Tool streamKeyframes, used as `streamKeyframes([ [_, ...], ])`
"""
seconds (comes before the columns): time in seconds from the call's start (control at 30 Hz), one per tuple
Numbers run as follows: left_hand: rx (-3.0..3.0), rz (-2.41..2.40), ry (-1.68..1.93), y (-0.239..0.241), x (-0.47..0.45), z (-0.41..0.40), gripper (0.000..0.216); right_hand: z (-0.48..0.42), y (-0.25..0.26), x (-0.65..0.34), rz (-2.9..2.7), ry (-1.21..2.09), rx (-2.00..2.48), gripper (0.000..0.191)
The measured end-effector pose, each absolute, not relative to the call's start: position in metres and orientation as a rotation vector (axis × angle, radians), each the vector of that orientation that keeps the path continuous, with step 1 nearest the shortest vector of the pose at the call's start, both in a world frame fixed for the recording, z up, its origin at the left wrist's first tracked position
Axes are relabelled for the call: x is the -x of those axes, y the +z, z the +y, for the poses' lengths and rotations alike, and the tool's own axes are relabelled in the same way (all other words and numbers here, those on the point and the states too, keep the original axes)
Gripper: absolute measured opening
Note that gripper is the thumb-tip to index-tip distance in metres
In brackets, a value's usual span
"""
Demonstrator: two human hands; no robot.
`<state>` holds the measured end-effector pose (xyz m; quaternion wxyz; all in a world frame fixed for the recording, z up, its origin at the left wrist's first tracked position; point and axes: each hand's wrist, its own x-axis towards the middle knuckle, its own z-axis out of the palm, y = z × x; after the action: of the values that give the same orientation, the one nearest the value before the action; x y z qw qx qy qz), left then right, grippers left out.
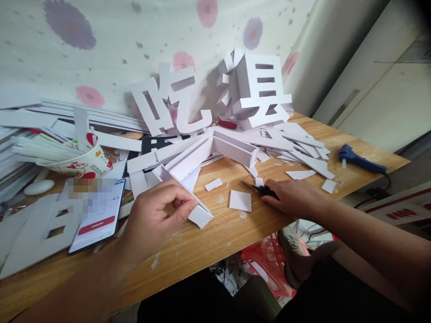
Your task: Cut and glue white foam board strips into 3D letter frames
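My left hand (pixel 164 215) pinches the near end of a white foam-board letter frame (pixel 193 163), a hollow shape with thin upright walls lying on the wooden table. My right hand (pixel 289 195) rests at the table's front edge, its fingers closed round a black-handled knife (pixel 267 191) whose blade points left. Close to the blade lie a small white square (pixel 240 200) of board and a smaller scrap (pixel 213 184). Part of the knife's handle is hidden by my fingers.
Two finished-looking white characters (pixel 175 101) (pixel 264 89) lean at the back wall. A blue glue gun (pixel 360 159) lies at right, beyond loose board strips (pixel 303 152). At left are a phone (pixel 99 215) and a paper tub (pixel 84 163) of white sticks. Below hangs a red basket (pixel 266 260).
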<state>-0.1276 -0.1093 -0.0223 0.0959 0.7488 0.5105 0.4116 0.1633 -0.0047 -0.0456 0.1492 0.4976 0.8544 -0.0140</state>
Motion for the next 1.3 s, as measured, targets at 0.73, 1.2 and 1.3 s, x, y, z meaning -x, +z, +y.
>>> streamKeyframes([
  [0.73, -2.352, 1.885, 1.145, -0.021, 0.116, -0.119, 0.019, -0.015, -0.035, -0.155, 2.834, 0.045, -1.344, 0.038],
  [1.2, -2.027, 1.675, 1.207, -0.022, 0.123, -0.119, 0.012, -0.061, -0.029, -0.079, 2.904, -2.035, -1.046, 0.010],
  [1.3, -1.965, 1.616, 1.255, -0.024, 0.125, -0.117, 0.013, -0.056, -0.032, -0.074, 2.596, -2.448, -1.060, 0.015],
])
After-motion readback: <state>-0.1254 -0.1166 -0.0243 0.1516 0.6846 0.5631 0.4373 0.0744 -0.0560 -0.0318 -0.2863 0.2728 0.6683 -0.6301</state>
